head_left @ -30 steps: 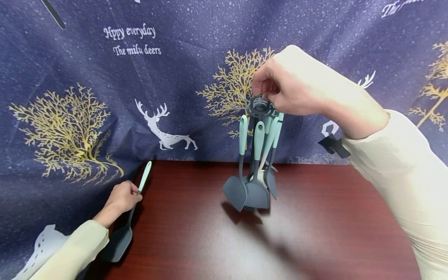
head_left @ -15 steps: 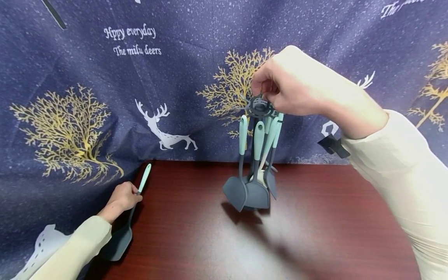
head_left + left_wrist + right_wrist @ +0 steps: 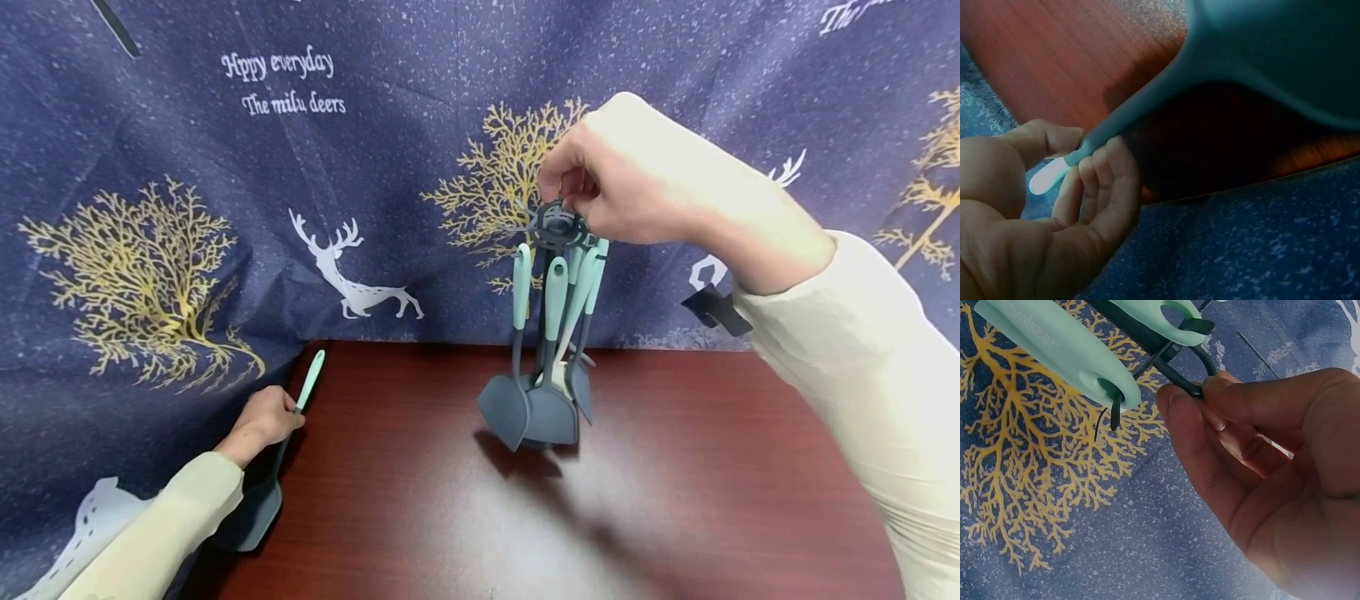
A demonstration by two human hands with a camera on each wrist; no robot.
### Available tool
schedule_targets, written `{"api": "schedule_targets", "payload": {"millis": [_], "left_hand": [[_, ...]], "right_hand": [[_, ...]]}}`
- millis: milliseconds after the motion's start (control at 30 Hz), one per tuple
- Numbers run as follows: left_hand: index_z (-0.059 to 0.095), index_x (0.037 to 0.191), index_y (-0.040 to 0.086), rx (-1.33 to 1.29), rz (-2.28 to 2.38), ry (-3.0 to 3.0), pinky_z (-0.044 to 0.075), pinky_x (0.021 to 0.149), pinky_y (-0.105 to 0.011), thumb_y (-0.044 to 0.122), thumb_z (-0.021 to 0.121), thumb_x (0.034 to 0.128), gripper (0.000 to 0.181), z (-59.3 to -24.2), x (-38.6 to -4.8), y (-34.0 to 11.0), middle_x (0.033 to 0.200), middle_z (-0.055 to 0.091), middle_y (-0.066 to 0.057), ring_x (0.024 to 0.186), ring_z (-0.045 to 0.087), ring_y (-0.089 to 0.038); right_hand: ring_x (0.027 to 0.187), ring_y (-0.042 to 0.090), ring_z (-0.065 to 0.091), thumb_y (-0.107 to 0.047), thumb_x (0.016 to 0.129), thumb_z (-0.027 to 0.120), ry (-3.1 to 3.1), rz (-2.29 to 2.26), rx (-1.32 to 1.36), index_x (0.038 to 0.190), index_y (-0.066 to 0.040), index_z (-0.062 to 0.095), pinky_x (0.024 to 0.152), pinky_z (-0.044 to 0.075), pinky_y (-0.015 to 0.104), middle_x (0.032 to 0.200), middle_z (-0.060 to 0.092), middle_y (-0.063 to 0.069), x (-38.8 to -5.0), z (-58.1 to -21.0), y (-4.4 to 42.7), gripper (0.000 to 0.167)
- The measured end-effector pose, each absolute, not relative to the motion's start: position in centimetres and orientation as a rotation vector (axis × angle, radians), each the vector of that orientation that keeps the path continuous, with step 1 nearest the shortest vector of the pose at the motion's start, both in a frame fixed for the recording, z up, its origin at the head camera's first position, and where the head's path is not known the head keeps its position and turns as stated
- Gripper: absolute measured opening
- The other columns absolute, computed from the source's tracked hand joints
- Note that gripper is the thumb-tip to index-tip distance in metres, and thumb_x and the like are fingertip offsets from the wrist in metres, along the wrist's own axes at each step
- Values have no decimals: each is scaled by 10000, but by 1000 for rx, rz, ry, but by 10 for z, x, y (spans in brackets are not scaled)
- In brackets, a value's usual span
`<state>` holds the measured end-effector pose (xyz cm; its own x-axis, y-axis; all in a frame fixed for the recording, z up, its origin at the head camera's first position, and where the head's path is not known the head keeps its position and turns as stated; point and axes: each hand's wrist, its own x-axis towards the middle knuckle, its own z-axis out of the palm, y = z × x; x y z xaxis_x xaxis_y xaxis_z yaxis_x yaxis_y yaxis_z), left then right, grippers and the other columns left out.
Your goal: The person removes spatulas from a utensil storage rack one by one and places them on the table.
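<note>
Left hand (image 3: 266,417) and spatula (image 3: 258,508), at the far left of the surface (image 3: 420,500). The fingers and thumb are clamped on the dark shaft, close below its junction with the mint handle (image 3: 310,381). The handle points toward the rear left corner of the surface; the broad dark blade lies nearer the wearer, partly behind the sleeve (image 3: 161,533). Whether the blade touches the surface cannot be told. The left wrist view gives the grip from close by — thumb on one side of the shaft, fingertips on the other.

Right hand (image 3: 622,179) and utensil stand (image 3: 557,225), right of centre. Thumb and forefinger are pinched together on the dark ring at the top of the stand, as the right wrist view confirms. Hanging utensils (image 3: 555,300) with mint handles surround the post, their heads down; in the close view, dark hooks pass through the holes of two handles. Two dark, flat blades face the wearer, and a pale head shows behind them. The base is mostly hidden, so its contact with the surface is unclear.

Background: a navy cloth (image 3: 420,50) printed with yellow trees — and, between two of them, a white deer (image 3: 360,287).
</note>
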<state>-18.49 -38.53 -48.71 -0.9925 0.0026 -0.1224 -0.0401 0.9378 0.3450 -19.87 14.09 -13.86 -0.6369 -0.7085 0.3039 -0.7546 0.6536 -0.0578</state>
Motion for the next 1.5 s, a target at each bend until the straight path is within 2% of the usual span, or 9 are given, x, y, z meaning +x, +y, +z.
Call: {"api": "schedule_targets", "payload": {"millis": [133,400,733,1500], "left_hand": [[677,838,-30,-33,516,2973,551,769,-490,103,788,783,181,-487,-188,-382,837,676,-170,793,640,-345],[669,855,-33,-44,507,2952,551,776,-490,106,788,796,192,-486,-193,-373,861,670,-174,809,638,-346],[657,879,-54,-51,489,2928,556,792,-508,98,786,819,208,-491,-193,-370,879,669,-192,814,641,-346],[656,892,-46,-45,485,2868,556,740,-473,94,764,847,183,-497,-197,-366,902,657,-193,803,629,-316]], "right_hand": [[755,202,648,128,767,544,-2608,254,1179,900,-114,809,716,537,420,844,740,39,-199,-138,141,383],[801,232,701,118,792,571,-2635,276,1167,957,-88,821,775,590,454,897,770,75,-198,-138,141,364],[765,201,687,120,768,543,-2609,260,1179,913,-103,815,754,570,406,843,759,45,-197,-138,136,380],[794,222,702,128,804,575,-2637,277,1165,973,-67,822,769,597,416,901,769,77,-194,-136,138,357]]}}
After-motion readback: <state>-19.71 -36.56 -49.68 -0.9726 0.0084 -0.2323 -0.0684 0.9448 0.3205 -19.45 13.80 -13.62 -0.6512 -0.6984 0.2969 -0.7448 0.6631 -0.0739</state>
